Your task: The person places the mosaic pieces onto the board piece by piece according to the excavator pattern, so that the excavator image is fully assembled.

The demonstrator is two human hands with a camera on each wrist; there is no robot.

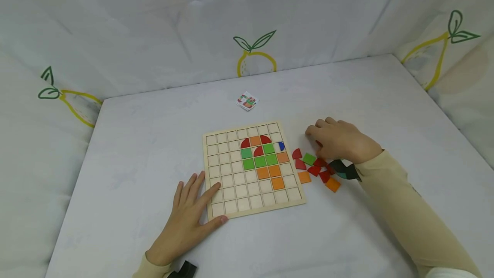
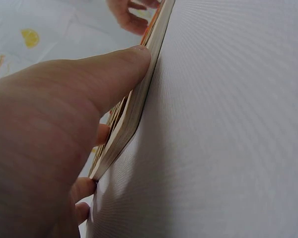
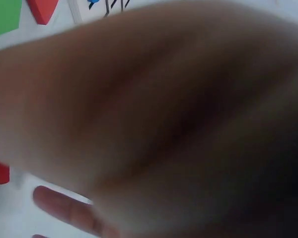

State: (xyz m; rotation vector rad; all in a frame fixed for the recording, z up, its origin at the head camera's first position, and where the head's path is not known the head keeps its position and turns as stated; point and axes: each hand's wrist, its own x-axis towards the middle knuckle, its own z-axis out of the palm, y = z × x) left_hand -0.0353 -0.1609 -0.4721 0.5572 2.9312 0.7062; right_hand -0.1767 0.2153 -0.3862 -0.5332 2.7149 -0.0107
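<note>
Left hand braced on the board; right hand bent over the loose pieces.
The left hand (image 1: 183, 222) reaches in from the near side, palm down, fingers spread: index fingertip on the board, thumb tip against its near edge, close to the left corner. The board (image 1: 240, 191) lies flat mid-desk (image 1: 139, 153), coloured pieces set in its right-hand squares. A small printed card (image 1: 247, 101) lies beyond it. Right of the board, loose red pieces (image 1: 314, 170), a green square (image 1: 308, 158) and orange squares (image 1: 304, 177) lie scattered. The right hand (image 1: 343, 140) comes from the right in a tan sleeve (image 1: 417, 218), back upward, fingers bent toward the desk; whether they pinch a piece cannot be told.
</note>
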